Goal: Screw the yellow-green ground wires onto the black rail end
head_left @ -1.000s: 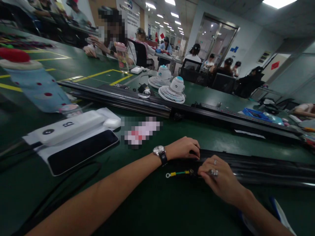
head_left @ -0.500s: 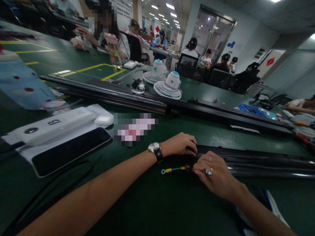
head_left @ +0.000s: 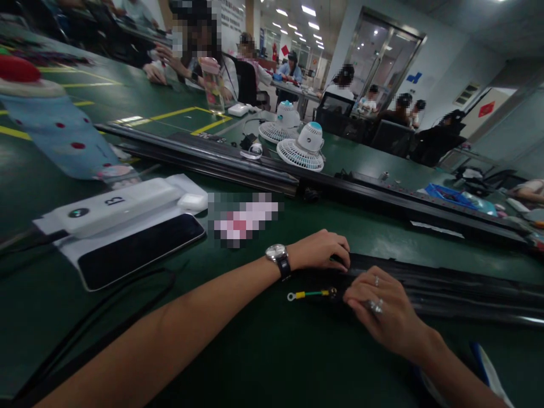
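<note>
My left hand (head_left: 325, 250), below a wristwatch, rests with bent fingers at the near left end of a long black profile (head_left: 459, 292). Just right of it, my right hand (head_left: 376, 300), with rings on its fingers, is closed at the profile's end; what its fingertips pinch is hidden. A short green-yellow wire (head_left: 314, 294) with a ring terminal sticks out to the left from a small dark round part (head_left: 334, 293) near the right fingertips.
A phone (head_left: 142, 252), a white device (head_left: 123, 207) and a blue cup sleeve (head_left: 59, 133) are on the left. More black profiles (head_left: 204, 158) cross the table behind, with two white fans (head_left: 301, 147) beyond. Blue-handled tool (head_left: 488, 368) lies lower right. People sit farther back.
The whole view has shifted, so things appear farther right. Both hands keep nearly the same place at the profile's end, and their grip looks unchanged.
</note>
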Demonstrator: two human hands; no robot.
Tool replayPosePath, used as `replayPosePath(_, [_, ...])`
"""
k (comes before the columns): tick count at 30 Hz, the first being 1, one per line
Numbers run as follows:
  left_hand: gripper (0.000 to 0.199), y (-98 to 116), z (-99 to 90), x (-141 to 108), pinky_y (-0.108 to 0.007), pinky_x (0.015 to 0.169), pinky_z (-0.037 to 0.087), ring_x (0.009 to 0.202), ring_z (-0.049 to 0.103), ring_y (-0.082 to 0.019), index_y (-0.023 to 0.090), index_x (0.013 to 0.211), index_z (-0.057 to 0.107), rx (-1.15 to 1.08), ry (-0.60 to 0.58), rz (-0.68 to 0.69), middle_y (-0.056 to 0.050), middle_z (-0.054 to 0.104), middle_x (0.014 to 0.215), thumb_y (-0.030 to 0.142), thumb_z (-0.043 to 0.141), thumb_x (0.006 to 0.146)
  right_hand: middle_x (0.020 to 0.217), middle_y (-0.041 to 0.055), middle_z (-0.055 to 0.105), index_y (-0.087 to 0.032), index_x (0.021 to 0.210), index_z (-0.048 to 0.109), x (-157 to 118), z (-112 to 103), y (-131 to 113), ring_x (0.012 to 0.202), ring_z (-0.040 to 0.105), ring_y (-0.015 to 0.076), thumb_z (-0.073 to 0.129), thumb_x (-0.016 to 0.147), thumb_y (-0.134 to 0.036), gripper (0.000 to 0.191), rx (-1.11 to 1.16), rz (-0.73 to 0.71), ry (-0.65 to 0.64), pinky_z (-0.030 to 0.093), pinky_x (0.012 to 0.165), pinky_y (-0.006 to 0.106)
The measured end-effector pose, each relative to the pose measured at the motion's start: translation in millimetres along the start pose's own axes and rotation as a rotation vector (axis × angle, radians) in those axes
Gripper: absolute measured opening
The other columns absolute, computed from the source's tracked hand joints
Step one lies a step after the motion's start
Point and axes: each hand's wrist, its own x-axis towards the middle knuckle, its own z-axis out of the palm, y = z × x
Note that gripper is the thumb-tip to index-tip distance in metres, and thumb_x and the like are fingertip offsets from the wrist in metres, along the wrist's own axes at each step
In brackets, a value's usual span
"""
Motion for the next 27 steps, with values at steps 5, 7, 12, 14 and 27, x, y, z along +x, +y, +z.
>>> replayPosePath(5, [0.010,-1.6,4.5,-2.1,-0.029,0.080,0.038,0.099,0.063,-0.017,0.028,0.096,0.073,0.001,0.019,0.008,-0.002,0.066,0.109,0.033,0.069,0.088,0.080,0.0043,0.067,-0.018,0.098,0.057,-2.4,1.5,0.6,0.071,0.061,0.0165,0.050,0.094,-0.007,0.014,0.014,0.013,0.063,0.044,0.068,0.033])
replayPosePath(7, [0.010,-2.1,5.5,-2.4,-0.029,0.080,0.038,0.098,0.063,-0.017,0.028,0.096,0.073,-0.003,0.039,0.009,-0.002,0.067,0.108,0.032,0.070,0.087,0.080,0.0041,0.068,-0.019,0.098,0.058,-2.0,2.3,0.5,0.070,0.061,0.0169,0.051,0.094,-0.009,0.013,0.023,-0.006,0.011,0.045,0.068,0.034])
replayPosePath(12, [0.011,-2.3,5.0,-1.8,-0.029,0.079,0.038,0.098,0.063,-0.017,0.028,0.096,0.073,0.002,0.029,0.012,-0.002,0.067,0.108,0.032,0.071,0.086,0.077,0.0036,0.068,-0.019,0.097,0.058,-1.7,3.0,0.2,0.069,0.062,0.0172,0.049,0.094,-0.008,0.014,-0.024,0.034,0.071,0.046,0.068,0.034])
replayPosePath(14, [0.011,-2.4,4.8,-1.6,-0.029,0.079,0.038,0.099,0.063,-0.017,0.028,0.096,0.073,0.005,0.027,0.005,-0.002,0.067,0.108,0.033,0.071,0.087,0.080,0.0044,0.069,-0.019,0.099,0.059,-2.4,2.4,0.1,0.071,0.064,0.0178,0.050,0.093,-0.008,0.015,0.000,0.000,0.041,0.046,0.068,0.034])
replayPosePath(27, [0.010,-2.2,5.6,-1.0,-0.029,0.080,0.037,0.098,0.063,-0.016,0.029,0.095,0.073,-0.007,0.041,0.003,0.000,0.067,0.106,0.031,0.073,0.085,0.078,0.0038,0.068,-0.019,0.094,0.057,-2.3,0.8,0.6,0.069,0.062,0.0170,0.051,0.093,-0.006,0.015,-0.007,0.043,0.094,0.044,0.066,0.034])
